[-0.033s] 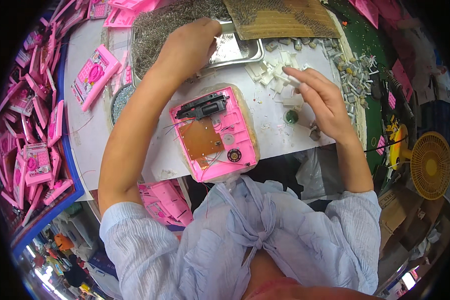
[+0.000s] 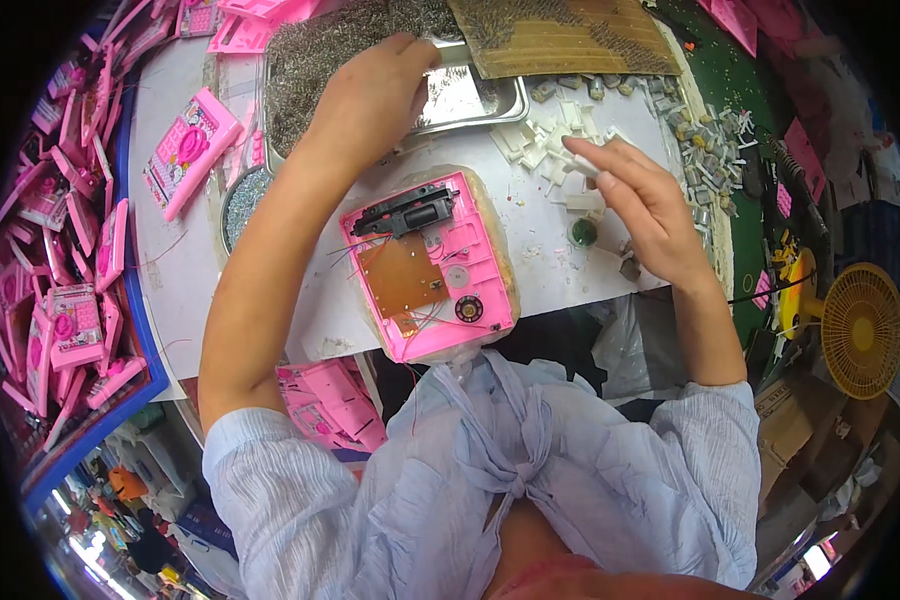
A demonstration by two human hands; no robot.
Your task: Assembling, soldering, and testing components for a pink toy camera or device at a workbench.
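Observation:
My left hand reaches over a metal tray heaped with tiny metal parts, which look like small springs or screws. Its fingers curl inward, and the back of the hand hides their tips. My right hand pinches a small white plastic piece between thumb and forefinger, beside a loose pile of white plastic parts. In front of me lies an open pink toy casing, holding a black mechanism, a brown circuit board, a round speaker and thin wires.
Pink toy casings crowd a blue-edged bin on the left; another casing rests on the table. Brown cardboard covers part of the tray. Small motors line the right side. A yellow fan stands far right.
My left hand has shifted slightly left over the tray. My right hand and its white piece have hardly moved.

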